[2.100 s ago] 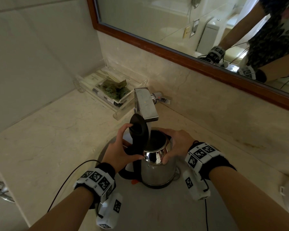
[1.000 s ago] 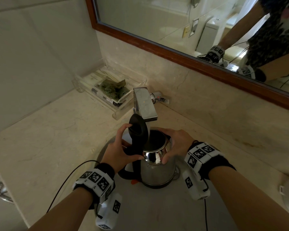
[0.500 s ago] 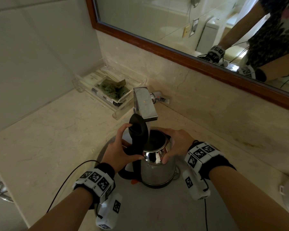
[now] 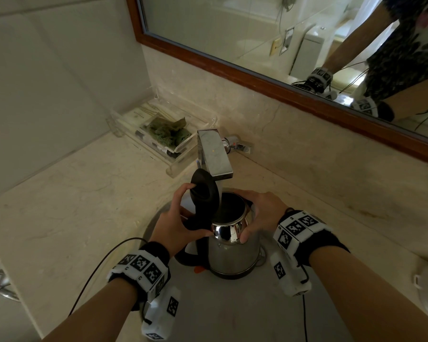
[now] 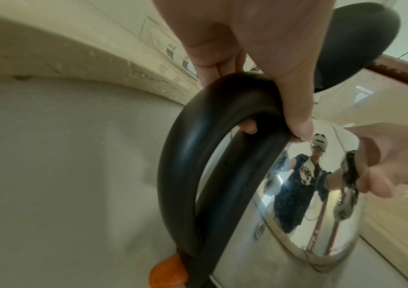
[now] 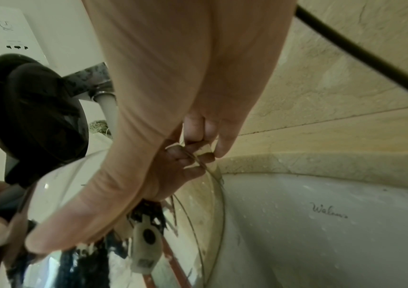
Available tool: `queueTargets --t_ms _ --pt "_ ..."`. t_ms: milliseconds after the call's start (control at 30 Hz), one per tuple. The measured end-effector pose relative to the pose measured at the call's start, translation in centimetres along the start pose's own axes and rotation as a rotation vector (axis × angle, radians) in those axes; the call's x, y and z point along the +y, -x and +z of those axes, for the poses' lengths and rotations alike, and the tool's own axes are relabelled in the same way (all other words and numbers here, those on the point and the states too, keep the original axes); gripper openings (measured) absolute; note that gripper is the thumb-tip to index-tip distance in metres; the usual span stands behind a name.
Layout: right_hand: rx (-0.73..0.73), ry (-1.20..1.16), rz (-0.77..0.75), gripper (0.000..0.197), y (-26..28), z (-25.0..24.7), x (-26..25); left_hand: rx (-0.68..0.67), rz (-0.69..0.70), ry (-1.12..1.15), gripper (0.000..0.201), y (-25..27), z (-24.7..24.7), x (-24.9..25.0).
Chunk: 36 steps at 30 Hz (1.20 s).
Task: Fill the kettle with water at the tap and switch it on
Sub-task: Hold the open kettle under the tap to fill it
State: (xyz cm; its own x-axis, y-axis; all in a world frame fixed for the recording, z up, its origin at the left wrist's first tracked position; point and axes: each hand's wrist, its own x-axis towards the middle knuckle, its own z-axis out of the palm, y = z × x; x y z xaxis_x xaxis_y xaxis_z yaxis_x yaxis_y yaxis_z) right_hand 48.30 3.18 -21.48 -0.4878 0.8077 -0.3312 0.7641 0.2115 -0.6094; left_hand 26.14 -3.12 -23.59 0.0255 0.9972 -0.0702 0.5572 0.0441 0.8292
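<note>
The shiny steel kettle stands in the white basin, its black lid open, directly under the square chrome tap. Water runs in, so filling is underway. The left hand grips the black handle; the right hand clasps the kettle's body. Switching on is not yet done.

Both hands grip kettle under tap, lid raised, over sink.

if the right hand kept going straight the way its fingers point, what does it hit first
The right hand is already curled against the kettle near the rim, fingers pointing left across it. Going on, it would likely meet the raised black lid first, though depth is hard to judge.
</note>
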Motion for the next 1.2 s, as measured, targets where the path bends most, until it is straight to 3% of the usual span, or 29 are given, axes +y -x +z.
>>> queueTargets --t_ms 1200 --pt "0.000 -0.007 0.005 0.110 0.04 0.02 0.14 -0.010 -0.011 0.006 0.105 0.07 0.20 0.02"
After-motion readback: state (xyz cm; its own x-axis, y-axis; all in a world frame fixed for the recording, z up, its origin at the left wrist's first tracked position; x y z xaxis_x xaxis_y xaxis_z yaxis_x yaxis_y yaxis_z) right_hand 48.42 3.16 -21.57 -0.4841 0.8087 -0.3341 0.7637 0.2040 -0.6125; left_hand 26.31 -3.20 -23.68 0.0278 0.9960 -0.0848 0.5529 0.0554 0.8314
